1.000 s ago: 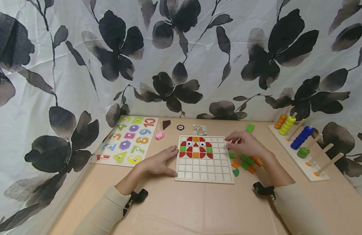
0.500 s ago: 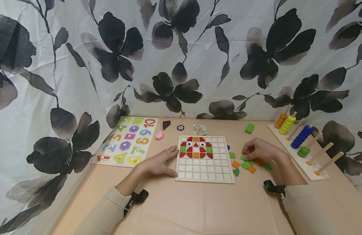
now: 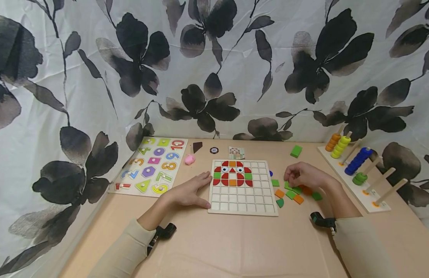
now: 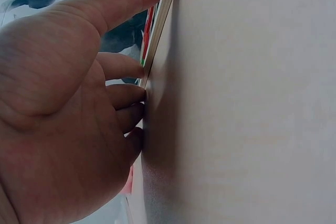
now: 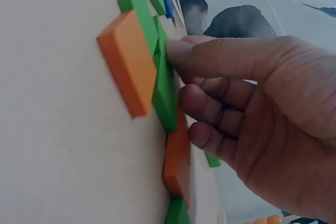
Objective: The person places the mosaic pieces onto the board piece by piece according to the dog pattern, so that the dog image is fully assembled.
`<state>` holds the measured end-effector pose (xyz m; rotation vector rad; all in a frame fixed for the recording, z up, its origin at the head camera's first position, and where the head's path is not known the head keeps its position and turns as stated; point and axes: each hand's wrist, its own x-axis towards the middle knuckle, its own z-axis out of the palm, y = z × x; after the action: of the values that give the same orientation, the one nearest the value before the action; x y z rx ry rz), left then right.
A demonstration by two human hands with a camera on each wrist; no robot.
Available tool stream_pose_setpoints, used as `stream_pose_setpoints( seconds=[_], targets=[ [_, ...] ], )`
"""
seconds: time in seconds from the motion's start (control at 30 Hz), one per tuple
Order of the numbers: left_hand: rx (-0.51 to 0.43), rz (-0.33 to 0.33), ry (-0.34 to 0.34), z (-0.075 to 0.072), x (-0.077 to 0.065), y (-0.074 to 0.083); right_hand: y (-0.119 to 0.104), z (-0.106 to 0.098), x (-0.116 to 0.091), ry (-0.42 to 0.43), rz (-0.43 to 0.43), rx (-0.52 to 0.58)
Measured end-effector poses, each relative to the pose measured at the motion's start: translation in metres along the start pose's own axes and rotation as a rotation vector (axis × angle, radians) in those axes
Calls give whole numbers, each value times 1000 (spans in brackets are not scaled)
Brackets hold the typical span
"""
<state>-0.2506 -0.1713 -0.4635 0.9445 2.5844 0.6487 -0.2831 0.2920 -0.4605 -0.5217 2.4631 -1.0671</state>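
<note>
A white grid board (image 3: pixel 242 200) lies in the middle, with red, orange, green and eye-patterned tiles (image 3: pixel 232 173) set in its upper left as an owl-like figure. My left hand (image 3: pixel 188 191) rests along the board's left side, fingers extended and thumb near the lower corner; the left wrist view shows the fingertips against the edge. To the right of the board, my right hand (image 3: pixel 306 177) is low over loose green and orange tiles. In the right wrist view its thumb and forefinger pinch a green tile (image 5: pixel 162 39), partly hidden by the thumb, beside an orange tile (image 5: pixel 128 64).
A number puzzle board (image 3: pixel 131 185) lies at left. Behind the grid board are a pink lump (image 3: pixel 189 159), a dark piece (image 3: pixel 197 146), a round black disc (image 3: pixel 214 150) and a picture card (image 3: pixel 237 153). A bead peg stand (image 3: pixel 367 199) is at right, near a green block (image 3: pixel 296 151).
My right hand has left the board's upper right edge and gone right and down to the loose tiles, its fingers now at a green one. My left hand has stayed at the board.
</note>
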Motion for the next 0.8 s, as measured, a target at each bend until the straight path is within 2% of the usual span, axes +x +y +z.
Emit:
stream_pose_setpoints(
  seconds=[0.2, 0.43, 0.5, 0.6, 0.7, 0.8],
  targets=[
    [-9, -4, -2, 0, 0, 0, -7, -1, 0, -11, 25, -78],
    [-18, -4, -3, 0, 0, 0, -9, 3, 2, -22, -8, -113],
    [-16, -4, -6, 0, 1, 0, -12, 4, 5, -5, -29, -105],
    [-16, -3, -6, -1, 0, 0, -23, 7, 11, 76, -91, -94],
    [-16, 1, -5, -1, 0, 0, -42, 13, 22, 153, -161, -85],
    [-19, 4, -3, -1, 1, 0, -64, 25, 36, 168, -233, -91]
  ],
)
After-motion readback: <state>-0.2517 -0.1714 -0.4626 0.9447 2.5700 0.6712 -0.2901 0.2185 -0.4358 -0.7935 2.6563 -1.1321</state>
